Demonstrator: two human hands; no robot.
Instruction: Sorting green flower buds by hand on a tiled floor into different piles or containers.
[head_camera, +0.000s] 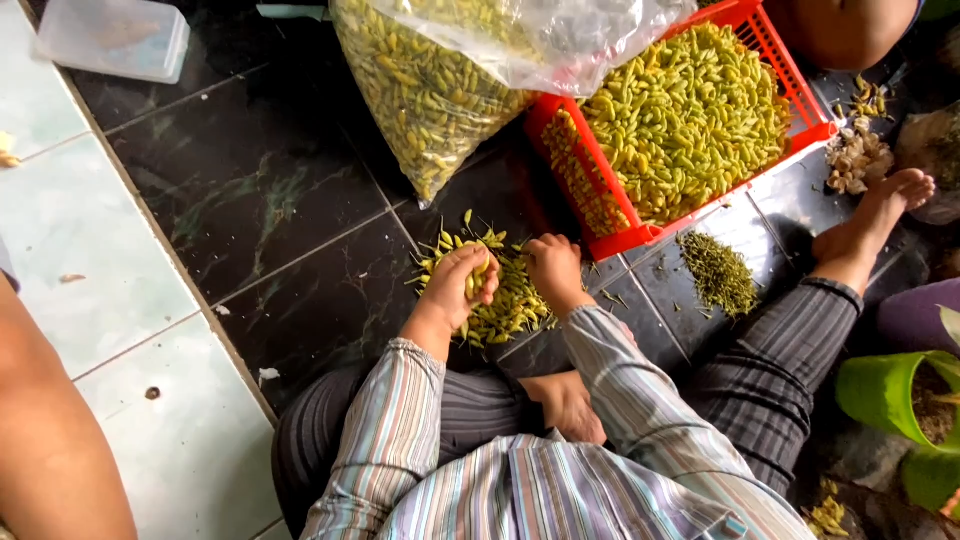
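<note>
I sit on a dark tiled floor with a heap of yellow-green buds (505, 300) in front of me. My left hand (458, 285) is closed around a fistful of these buds, some sticking out between the fingers. My right hand (553, 265) rests fingers-down on the heap beside it, curled, and I cannot see whether it grips any. Just beyond the hands stands an orange plastic crate (800, 95) filled with the same buds. A clear plastic bag (440, 80) stuffed with more buds leans against the crate's left side.
A small pile of green stems (718, 272) lies right of the crate near my outstretched foot (880, 215). Pale husks (855, 155) lie behind it. A clear lidded box (112, 38) sits far left. A green pot (885, 395) stands at right. Another person's limb (50, 440) is at left.
</note>
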